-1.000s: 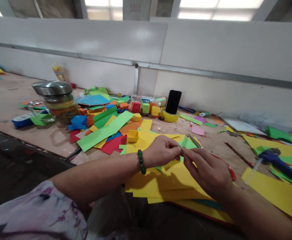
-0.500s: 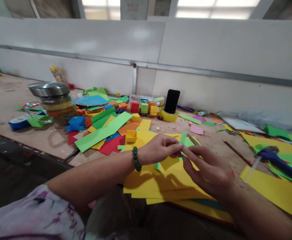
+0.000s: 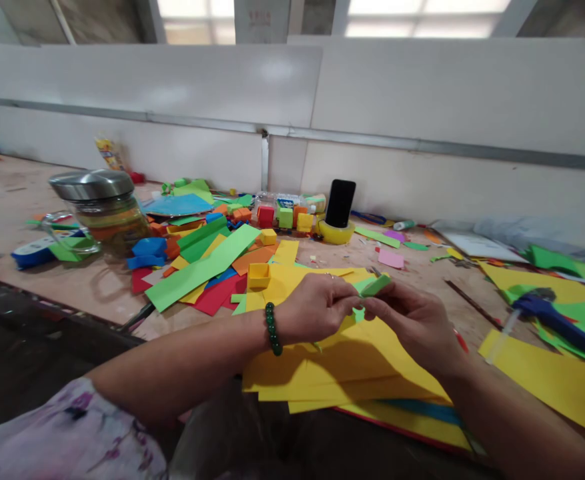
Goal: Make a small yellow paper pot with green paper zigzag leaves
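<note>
Between my two hands is a small folded piece of green paper [image 3: 375,285], held above a stack of yellow paper sheets [image 3: 312,380]. My left hand [image 3: 317,303], with a green bead bracelet [image 3: 272,328] at the wrist, pinches its left side. The fingers and thumb of my right hand [image 3: 415,320] close on its right side. Part of the green paper is hidden behind the fingertips. A small open yellow paper box [image 3: 259,275] sits on the sheets to the left of my hands.
Left stands a glass jar with a metal lid [image 3: 102,210]. Small paper cubes [image 3: 285,218] and green strips [image 3: 205,267] lie behind my left arm. A phone [image 3: 340,203] leans on a yellow tape roll [image 3: 335,231]. A blue-handled tool [image 3: 562,327] lies right.
The green piece has turned from upright to slanting right between my fingers. My right hand has drawn in closer and its fingers have curled more. The view has shifted slightly.
</note>
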Action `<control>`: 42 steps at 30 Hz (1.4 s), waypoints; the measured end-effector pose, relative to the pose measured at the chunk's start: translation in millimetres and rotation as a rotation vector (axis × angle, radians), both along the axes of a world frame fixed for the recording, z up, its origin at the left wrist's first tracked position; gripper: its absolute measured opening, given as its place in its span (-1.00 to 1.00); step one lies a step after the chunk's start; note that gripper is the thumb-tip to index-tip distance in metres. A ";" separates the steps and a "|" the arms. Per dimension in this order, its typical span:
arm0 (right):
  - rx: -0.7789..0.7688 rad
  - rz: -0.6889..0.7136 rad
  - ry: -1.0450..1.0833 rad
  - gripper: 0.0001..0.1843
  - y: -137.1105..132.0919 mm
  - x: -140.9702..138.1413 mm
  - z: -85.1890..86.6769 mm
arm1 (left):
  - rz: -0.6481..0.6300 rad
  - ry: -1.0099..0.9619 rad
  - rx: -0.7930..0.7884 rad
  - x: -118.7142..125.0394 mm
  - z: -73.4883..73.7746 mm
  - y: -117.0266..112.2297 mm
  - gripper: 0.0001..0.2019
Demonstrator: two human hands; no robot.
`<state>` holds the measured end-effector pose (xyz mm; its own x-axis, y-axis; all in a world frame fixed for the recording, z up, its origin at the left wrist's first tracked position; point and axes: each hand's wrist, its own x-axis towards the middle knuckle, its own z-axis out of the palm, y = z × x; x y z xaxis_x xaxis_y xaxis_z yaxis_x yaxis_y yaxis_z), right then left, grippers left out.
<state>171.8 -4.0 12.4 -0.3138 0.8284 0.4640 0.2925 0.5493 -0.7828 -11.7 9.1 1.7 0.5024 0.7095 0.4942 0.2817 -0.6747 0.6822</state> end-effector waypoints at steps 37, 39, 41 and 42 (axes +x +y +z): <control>-0.111 -0.018 0.158 -0.90 6.0 3.5 -5.9 | -0.122 -0.172 -0.317 0.9 6.3 6.4 -0.84; -0.035 -0.058 0.130 -0.92 3.8 1.9 -3.3 | -0.085 -0.167 -0.290 0.6 5.2 8.0 -0.85; 0.062 -0.107 0.118 -0.94 2.2 1.3 -2.0 | -0.061 -0.184 -0.302 0.3 3.7 10.1 -0.82; 0.102 -0.128 0.121 -0.95 1.8 1.4 -2.1 | -0.064 -0.203 -0.331 0.2 3.1 11.0 -0.80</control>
